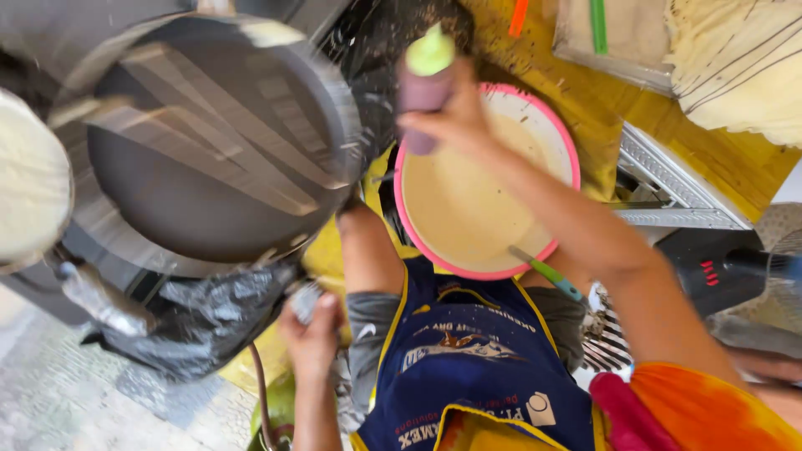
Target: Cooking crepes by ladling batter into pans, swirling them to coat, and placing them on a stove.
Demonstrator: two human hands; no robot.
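One bottle (424, 88), purple with a green cap, is gripped in the closed right hand (455, 121) above the pink-rimmed bowl (476, 179) of batter. The left hand (311, 338), below-left of the bowl, clasps a small grey object (306, 301). A dark griddle (221, 138) lies left of the bowl.

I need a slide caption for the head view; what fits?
Right hand lifts a squeeze bottle above the batter bowl beside a round griddle.
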